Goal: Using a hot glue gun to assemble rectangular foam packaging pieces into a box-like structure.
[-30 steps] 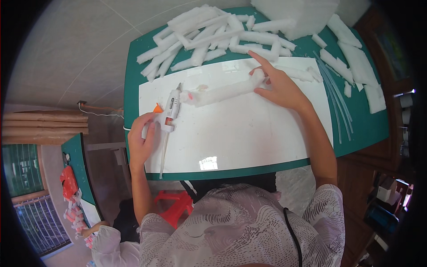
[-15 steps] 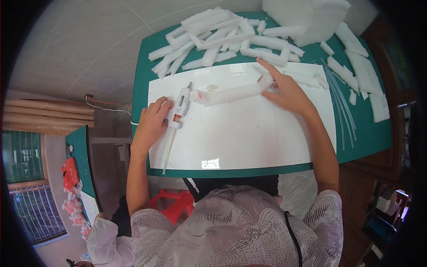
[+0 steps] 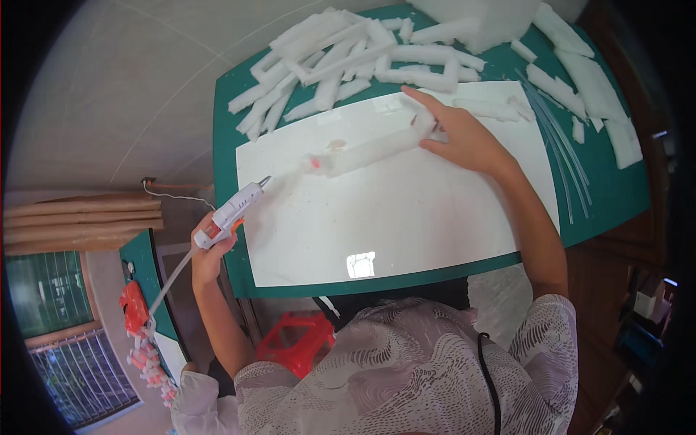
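Observation:
In my left hand [image 3: 206, 261], lifted at the table's left edge, is a white hot glue gun [image 3: 230, 214]. Its nozzle points up and right, toward the left end of a fluffy white strip [image 3: 370, 152], but does not touch it. A long glue stick [image 3: 171, 286] trails from the gun's back. My right hand [image 3: 464, 138] holds the strip's right end, thumb below it and the index finger stretched out above; the other fingers are partly hidden. Near its left end the strip carries a small pink spot. Under it lies a white glossy board [image 3: 391, 225].
White foam strips and frames [image 3: 341, 61] are heaped at the back of the green table [image 3: 225, 156]. Several clear glue sticks [image 3: 562, 159] lie right of the board, beside larger foam slabs [image 3: 591, 80]. A red stool [image 3: 297, 341] stands below; another person's sleeve [image 3: 199, 399] shows lower left.
My left hand has picked the glue gun up off the board and moved it left, tilting its nozzle toward the strip. My right hand stays at the strip's right end.

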{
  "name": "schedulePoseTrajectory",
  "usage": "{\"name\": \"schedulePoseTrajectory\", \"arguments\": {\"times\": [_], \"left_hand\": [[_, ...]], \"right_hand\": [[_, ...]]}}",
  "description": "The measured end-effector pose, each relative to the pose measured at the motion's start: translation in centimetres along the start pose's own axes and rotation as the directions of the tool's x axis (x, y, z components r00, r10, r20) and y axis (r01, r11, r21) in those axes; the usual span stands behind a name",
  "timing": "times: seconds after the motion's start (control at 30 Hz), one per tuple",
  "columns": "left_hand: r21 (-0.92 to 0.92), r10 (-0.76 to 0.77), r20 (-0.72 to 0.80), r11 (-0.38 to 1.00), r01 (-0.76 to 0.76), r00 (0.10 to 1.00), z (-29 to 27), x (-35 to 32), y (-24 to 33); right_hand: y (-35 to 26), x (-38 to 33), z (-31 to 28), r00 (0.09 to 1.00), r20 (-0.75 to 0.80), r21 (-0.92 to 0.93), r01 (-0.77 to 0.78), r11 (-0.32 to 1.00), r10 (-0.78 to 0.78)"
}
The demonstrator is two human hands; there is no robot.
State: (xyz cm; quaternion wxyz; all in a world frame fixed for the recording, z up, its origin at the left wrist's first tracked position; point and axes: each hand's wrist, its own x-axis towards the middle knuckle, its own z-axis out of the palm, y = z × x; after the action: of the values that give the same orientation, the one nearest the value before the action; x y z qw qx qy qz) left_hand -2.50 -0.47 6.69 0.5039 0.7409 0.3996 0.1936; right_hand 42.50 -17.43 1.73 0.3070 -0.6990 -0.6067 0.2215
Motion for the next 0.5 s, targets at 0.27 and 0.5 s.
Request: {"name": "schedulePoseTrajectory", "arguments": {"times": [0.27, 0.5], "left_hand": [[0.037, 0.08, 0.004, 0.996, -0.08, 0.997, 4.9, 0.0, 3.3], [0.209, 0.134, -0.045, 0.97, -0.122, 0.99, 5.9, 0.6, 4.5]], "right_hand": [[-1.1, 0.0, 0.1, 0.994, 0.027, 0.007, -0.106, 0.994, 0.106], [-1.5, 0.1, -0.2, 0.988, 0.045, 0.025, -0.147, 0.989, 0.146]]}}
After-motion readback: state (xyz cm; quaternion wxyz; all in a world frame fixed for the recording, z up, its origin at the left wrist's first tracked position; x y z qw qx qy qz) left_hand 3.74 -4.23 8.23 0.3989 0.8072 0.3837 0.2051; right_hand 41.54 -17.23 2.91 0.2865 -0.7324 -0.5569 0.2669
